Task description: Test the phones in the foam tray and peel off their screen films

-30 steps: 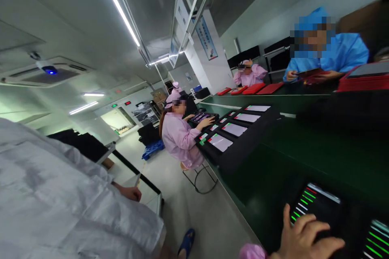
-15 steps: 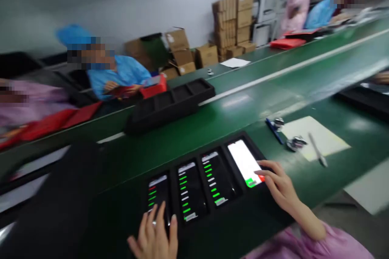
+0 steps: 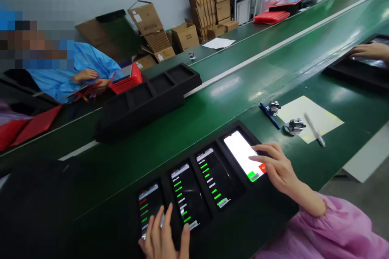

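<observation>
Four phones lie in the recesses of a black foam tray [image 3: 231, 214] on a green conveyor belt [image 3: 170, 158]. My left hand [image 3: 162, 236] rests its fingertips on the lower edge of the leftmost phone [image 3: 148, 206], whose dark screen shows green and red bars. My right hand [image 3: 278, 168] reaches over the rightmost phone [image 3: 240, 153], fingers touching its white screen near the green and red patches at the bottom. Neither hand grips anything. The two middle phones [image 3: 187, 196] [image 3: 214, 178] show green bars.
A blue pen [image 3: 270, 115], small metal parts [image 3: 294, 126] and a sheet of paper [image 3: 316, 117] lie right of the tray. A co-worker's hand [image 3: 370, 51] rests on another tray. A black foam tray [image 3: 146, 103] sits on the belt. Cardboard boxes [image 3: 200, 4] stand behind.
The view swung from the ceiling and room down to the belt and phones. My left hand moved onto the leftmost phone, and my right hand stays over the rightmost phone.
</observation>
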A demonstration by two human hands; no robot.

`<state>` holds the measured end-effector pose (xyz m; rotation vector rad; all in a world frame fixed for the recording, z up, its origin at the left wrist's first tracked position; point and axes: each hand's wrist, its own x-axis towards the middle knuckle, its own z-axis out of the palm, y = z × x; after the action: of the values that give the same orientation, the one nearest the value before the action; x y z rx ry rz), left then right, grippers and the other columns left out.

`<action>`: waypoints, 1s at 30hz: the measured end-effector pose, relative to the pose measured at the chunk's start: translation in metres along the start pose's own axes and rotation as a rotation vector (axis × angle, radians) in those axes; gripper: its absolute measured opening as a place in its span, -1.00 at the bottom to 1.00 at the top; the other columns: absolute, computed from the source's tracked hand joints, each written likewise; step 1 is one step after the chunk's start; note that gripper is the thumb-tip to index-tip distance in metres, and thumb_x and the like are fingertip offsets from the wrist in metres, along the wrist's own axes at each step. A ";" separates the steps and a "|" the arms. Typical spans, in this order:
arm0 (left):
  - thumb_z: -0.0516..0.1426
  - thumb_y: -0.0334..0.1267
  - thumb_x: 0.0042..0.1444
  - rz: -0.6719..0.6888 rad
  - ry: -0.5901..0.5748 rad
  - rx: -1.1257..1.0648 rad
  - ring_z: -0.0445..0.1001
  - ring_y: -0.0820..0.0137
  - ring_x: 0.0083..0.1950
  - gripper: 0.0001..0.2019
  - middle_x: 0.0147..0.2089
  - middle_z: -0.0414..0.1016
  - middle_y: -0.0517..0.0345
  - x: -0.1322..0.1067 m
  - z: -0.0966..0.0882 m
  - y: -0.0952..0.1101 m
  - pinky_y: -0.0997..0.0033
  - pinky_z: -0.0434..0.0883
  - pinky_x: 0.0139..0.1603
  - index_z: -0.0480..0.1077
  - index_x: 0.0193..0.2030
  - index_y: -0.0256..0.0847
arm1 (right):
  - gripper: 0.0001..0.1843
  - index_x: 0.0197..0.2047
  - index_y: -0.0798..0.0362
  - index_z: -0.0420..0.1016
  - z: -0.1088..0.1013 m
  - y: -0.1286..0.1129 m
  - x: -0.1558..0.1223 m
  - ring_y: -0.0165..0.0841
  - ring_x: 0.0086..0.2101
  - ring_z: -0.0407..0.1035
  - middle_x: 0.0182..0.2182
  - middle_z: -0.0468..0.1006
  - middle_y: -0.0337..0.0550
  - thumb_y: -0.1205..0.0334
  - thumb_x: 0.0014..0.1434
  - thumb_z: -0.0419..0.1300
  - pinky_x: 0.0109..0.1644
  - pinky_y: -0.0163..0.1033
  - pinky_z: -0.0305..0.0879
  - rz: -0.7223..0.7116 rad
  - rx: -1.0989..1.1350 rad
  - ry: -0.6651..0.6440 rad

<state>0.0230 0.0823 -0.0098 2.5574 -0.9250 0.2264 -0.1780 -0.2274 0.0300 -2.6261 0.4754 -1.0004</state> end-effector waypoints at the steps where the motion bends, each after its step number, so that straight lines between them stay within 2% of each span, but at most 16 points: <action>1: -0.04 0.01 0.41 0.021 -0.033 0.002 0.21 -0.12 0.45 -0.57 0.37 0.33 -0.15 0.008 -0.001 0.005 -0.56 0.10 0.37 0.31 0.31 -0.03 | -0.52 -0.05 -0.07 0.67 0.004 0.002 0.004 -0.16 -0.04 0.43 0.00 0.61 -0.02 0.16 0.52 -0.12 -0.03 0.00 0.41 0.015 -0.019 -0.034; 4: -0.04 0.06 0.41 0.036 -0.080 0.052 0.19 -0.12 0.46 -0.54 0.39 0.33 -0.14 0.031 -0.002 0.014 -0.69 -0.04 0.36 0.31 0.32 -0.03 | -0.55 -0.03 -0.08 0.67 0.015 0.007 0.009 -0.13 -0.01 0.43 0.05 0.60 -0.01 0.15 0.51 -0.08 -0.01 0.03 0.41 0.027 -0.085 -0.126; 6: -0.05 0.08 0.41 0.026 -0.061 0.066 0.19 -0.12 0.45 -0.51 0.37 0.35 -0.16 0.039 0.000 0.014 -0.69 -0.10 0.37 0.30 0.33 -0.08 | -0.54 -0.01 -0.08 0.67 0.018 0.009 0.007 -0.12 0.01 0.41 0.06 0.59 0.00 0.15 0.51 -0.10 0.02 0.05 0.40 0.042 -0.110 -0.144; 8: -0.03 0.09 0.40 0.040 -0.009 0.054 0.18 -0.12 0.46 -0.50 0.34 0.36 -0.16 0.038 0.002 0.011 -0.62 -0.09 0.42 0.29 0.34 -0.07 | -0.53 0.01 -0.10 0.66 0.018 0.010 0.005 -0.11 0.03 0.40 0.06 0.59 0.00 0.14 0.52 -0.11 0.04 0.06 0.39 0.048 -0.133 -0.161; 12: 0.05 0.05 0.35 0.145 0.059 0.029 0.08 -0.12 0.51 -0.44 0.36 0.31 -0.16 0.028 0.009 0.001 -0.42 0.06 0.45 0.17 0.44 -0.01 | -0.51 0.12 -0.07 0.62 0.017 0.008 0.006 -0.09 0.06 0.38 0.12 0.55 0.05 0.05 0.53 -0.13 0.06 0.06 0.36 -0.009 -0.201 -0.209; 15: 0.07 0.01 0.35 0.204 0.044 0.057 0.07 -0.17 0.50 -0.42 0.34 0.32 -0.21 0.024 0.010 -0.003 -0.53 0.04 0.41 0.17 0.45 -0.07 | -0.50 0.18 -0.08 0.58 0.019 0.007 0.011 -0.06 0.07 0.35 0.18 0.51 0.06 0.03 0.53 -0.13 0.05 0.08 0.32 -0.020 -0.284 -0.227; 18: 0.05 0.03 0.36 0.165 -0.002 0.088 0.11 -0.18 0.47 -0.48 0.35 0.33 -0.21 0.024 0.007 0.002 -0.63 -0.04 0.40 0.31 0.37 -0.11 | -0.54 0.12 -0.14 0.62 0.026 -0.001 0.017 0.01 0.11 0.30 0.23 0.49 0.01 0.01 0.51 -0.08 0.07 0.16 0.25 0.021 -0.381 -0.232; 20: 0.03 0.04 0.38 0.121 -0.047 0.104 0.13 -0.16 0.47 -0.53 0.37 0.33 -0.19 0.025 0.005 0.007 -0.65 -0.12 0.40 0.40 0.30 -0.11 | -0.56 0.15 -0.15 0.60 0.034 -0.012 0.023 0.00 0.13 0.29 0.27 0.46 -0.01 -0.04 0.50 -0.04 0.11 0.15 0.23 -0.039 -0.349 -0.266; 23: 0.03 0.01 0.39 0.094 -0.081 0.140 0.15 -0.16 0.46 -0.57 0.39 0.31 -0.17 0.026 0.006 0.015 -0.71 -0.21 0.38 0.45 0.28 -0.05 | -0.51 0.15 -0.15 0.58 0.050 -0.033 0.033 -0.05 0.13 0.32 0.28 0.45 -0.01 -0.15 0.50 -0.06 0.17 0.13 0.18 -0.207 -0.254 -0.330; 27: 0.03 0.05 0.38 0.100 -0.090 0.159 0.17 -0.21 0.44 -0.58 0.42 0.27 -0.15 0.026 0.007 0.016 -0.85 -0.17 0.26 0.43 0.29 0.08 | -0.53 0.02 -0.09 0.63 0.052 -0.045 0.039 -0.07 0.08 0.38 0.17 0.56 0.00 -0.02 0.53 -0.09 0.15 0.13 0.18 -0.276 -0.197 -0.230; 30: -0.04 0.11 0.40 -0.003 -0.045 0.115 0.19 -0.17 0.43 -0.50 0.41 0.28 -0.20 0.023 -0.002 0.004 -0.77 -0.04 0.29 0.40 0.32 -0.02 | -0.63 0.08 -0.16 0.60 0.034 -0.033 0.033 -0.11 0.03 0.43 0.09 0.60 -0.08 0.10 0.50 -0.03 0.11 0.07 0.26 -0.240 -0.131 -0.150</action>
<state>0.0385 0.0674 0.0001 2.6796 -0.9507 0.2280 -0.1253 -0.2055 0.0376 -2.9022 0.2005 -0.8550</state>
